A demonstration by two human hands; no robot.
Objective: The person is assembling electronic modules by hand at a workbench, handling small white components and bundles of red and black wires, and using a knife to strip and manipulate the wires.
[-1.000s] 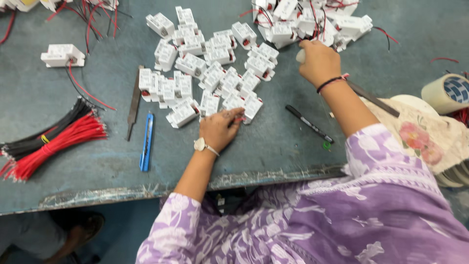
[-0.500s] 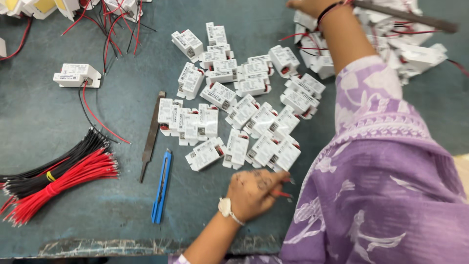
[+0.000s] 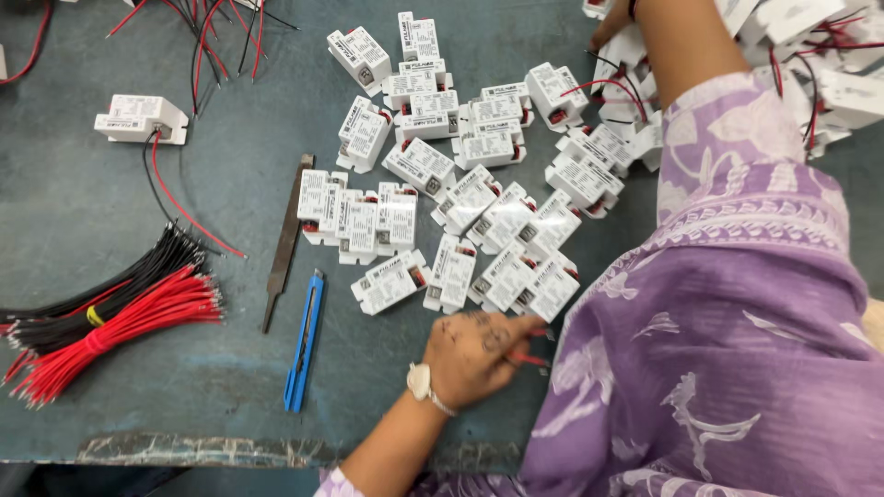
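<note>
My left hand (image 3: 474,348), with a watch on its wrist, rests on the grey table near the front edge. Its fingers are curled around a thin red wire (image 3: 530,359), and a fingertip touches the nearest white plastic box (image 3: 545,293). Several such small white boxes (image 3: 479,207) lie spread over the middle of the table. My right arm, in a purple patterned sleeve (image 3: 737,184), stretches to the far right. Only part of my right hand (image 3: 610,26) shows at the top edge, among more white boxes; its fingers are hidden.
A second heap of white boxes with red wires (image 3: 829,74) lies at the top right. To the left are a dark metal file (image 3: 285,237), a blue utility knife (image 3: 305,342), bundles of red wires (image 3: 110,339) and black wires (image 3: 120,281), and one wired box (image 3: 140,118).
My left hand has drawn back from the box pile toward the table's front edge. My right arm has reached further up and right into the far heap, and the view has shifted closer.
</note>
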